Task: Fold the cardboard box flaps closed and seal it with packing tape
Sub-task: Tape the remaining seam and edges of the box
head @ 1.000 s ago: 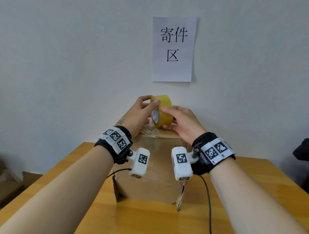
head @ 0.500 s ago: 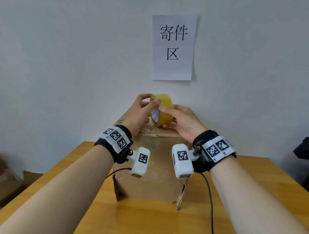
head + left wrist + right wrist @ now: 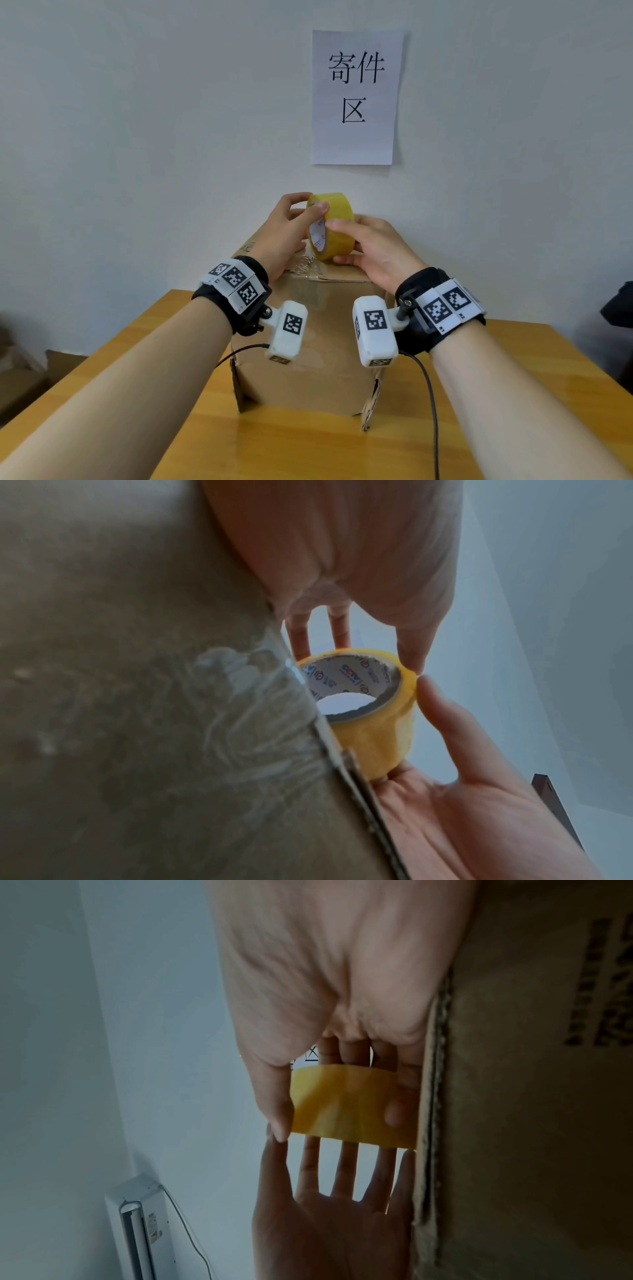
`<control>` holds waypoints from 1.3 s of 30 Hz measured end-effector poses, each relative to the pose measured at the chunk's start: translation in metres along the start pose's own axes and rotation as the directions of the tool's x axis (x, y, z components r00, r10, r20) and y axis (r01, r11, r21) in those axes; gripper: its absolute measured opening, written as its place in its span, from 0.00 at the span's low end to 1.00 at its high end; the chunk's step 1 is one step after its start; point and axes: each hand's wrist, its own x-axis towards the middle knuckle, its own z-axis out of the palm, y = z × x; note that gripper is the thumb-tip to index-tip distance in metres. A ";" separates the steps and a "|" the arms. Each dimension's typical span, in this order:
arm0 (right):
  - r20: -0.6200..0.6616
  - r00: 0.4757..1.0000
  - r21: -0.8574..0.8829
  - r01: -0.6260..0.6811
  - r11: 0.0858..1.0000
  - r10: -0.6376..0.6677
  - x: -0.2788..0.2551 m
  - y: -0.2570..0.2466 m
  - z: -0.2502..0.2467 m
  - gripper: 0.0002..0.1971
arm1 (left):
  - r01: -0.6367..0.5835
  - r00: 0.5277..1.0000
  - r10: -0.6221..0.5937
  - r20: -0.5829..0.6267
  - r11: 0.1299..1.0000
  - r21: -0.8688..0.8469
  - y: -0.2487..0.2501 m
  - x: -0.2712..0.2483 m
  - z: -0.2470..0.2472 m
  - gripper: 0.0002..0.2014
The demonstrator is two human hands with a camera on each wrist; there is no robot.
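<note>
A brown cardboard box stands on the wooden table with its top flaps folded down and crinkled old clear tape at its near top edge. A yellow packing tape roll stands on edge on the box top. My left hand grips it from the left, thumb on its upper rim. My right hand grips it from the right, thumb on the front face and fingers under it. The left wrist view shows the roll and its printed core between both hands. In the right wrist view the roll lies against the box.
A paper sign hangs on the white wall just behind the box. The table stretches toward me, with black wrist cables trailing over it. A dark object sits at the right edge. A white appliance stands by the wall.
</note>
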 end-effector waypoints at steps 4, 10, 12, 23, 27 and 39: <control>0.010 1.000 0.000 0.018 1.000 -0.018 0.000 0.001 -0.002 0.05 | 0.010 1.000 -0.010 -0.018 1.000 -0.019 0.001 0.000 0.001 0.22; 0.042 0.998 0.039 0.039 0.998 -0.040 0.002 0.005 -0.006 0.10 | -0.052 0.995 0.045 -0.087 0.995 -0.081 0.004 -0.004 0.000 0.16; -0.006 0.999 0.101 0.037 0.994 -0.036 0.003 0.005 -0.007 0.10 | -0.139 0.980 0.126 -0.156 0.988 -0.073 0.003 -0.007 -0.002 0.14; -0.132 0.988 0.091 0.092 0.992 -0.080 0.006 0.009 -0.007 0.15 | -0.395 0.907 0.409 -0.106 0.910 0.130 -0.005 -0.010 0.004 0.16; -0.141 0.984 0.019 0.111 0.994 -0.107 0.006 0.012 -0.005 0.13 | -0.407 0.889 0.446 -0.100 0.872 0.270 -0.007 -0.009 0.005 0.08; -0.167 0.983 0.009 0.081 0.997 -0.079 0.012 0.015 -0.005 0.11 | -0.410 0.873 0.477 -0.104 0.832 0.375 -0.010 -0.009 0.006 0.11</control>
